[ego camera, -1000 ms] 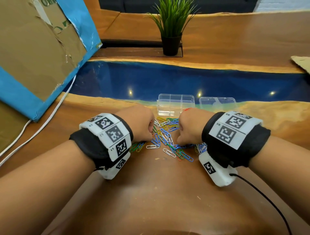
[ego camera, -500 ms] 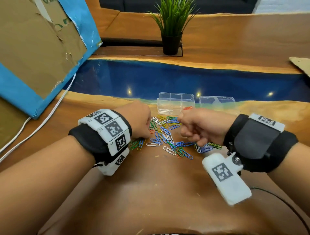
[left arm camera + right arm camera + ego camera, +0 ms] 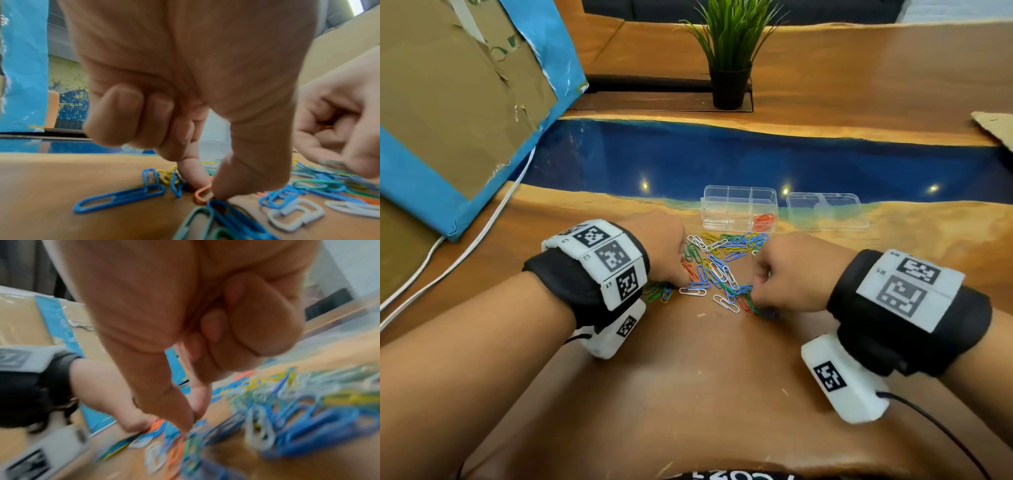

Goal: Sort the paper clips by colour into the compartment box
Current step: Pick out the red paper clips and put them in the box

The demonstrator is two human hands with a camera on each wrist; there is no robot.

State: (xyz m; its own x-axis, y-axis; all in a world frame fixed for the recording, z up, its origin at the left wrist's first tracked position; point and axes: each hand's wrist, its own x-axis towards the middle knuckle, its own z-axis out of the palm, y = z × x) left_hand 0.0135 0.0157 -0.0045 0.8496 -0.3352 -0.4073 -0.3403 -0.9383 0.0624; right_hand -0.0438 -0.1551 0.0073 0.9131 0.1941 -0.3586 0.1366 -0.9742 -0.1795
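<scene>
Left hand [image 3: 185,91] pinching an orange clip [image 3: 202,194] off the paper clip pile [image 3: 722,270]; right hand [image 3: 787,274] clenched, contents unclear. Compartment box [image 3: 739,209] just behind pile, for short reaches.

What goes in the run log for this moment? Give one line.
left hand: pinching orange clip | right hand: fingertips in pile, grip unclear | compartment box: orange clips only
</scene>
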